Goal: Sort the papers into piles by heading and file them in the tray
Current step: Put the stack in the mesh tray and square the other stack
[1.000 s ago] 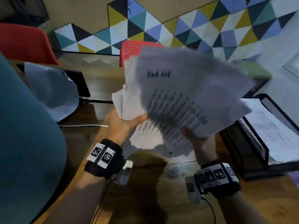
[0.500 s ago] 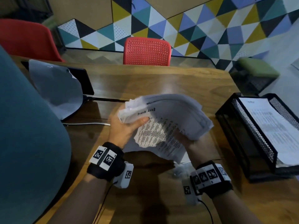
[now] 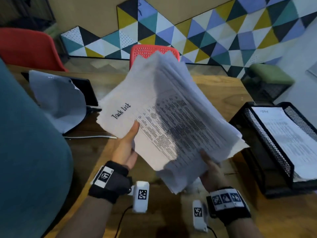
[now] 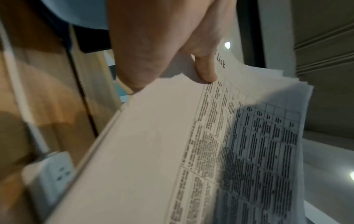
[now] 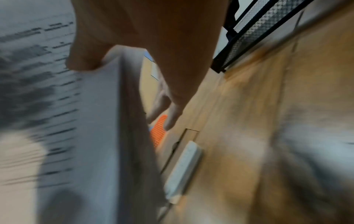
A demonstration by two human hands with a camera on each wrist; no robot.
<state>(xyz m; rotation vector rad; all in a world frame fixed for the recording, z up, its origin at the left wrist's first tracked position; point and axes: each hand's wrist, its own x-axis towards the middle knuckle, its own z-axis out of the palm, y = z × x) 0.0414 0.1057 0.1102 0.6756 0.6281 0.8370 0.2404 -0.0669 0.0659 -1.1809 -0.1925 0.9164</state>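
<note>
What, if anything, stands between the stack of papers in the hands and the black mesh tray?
Nothing visible does. Both the left hand and right hand hold the paper stack above the table; the mesh tray sits right of it, with sheets already inside.

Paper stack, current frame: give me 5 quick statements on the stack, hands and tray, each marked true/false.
1. Both hands hold the paper stack: the left hand with its thumb on top, the right hand at the near right edge. True.
2. The top sheet is headed "Invoice". False: it reads "Task List".
3. The black mesh tray is empty. False: a printed sheet already lies in it.
4. The stack lies flat on the wooden table. False: it is held tilted above the table.
5. The tray stands on the person's right. True.
</note>
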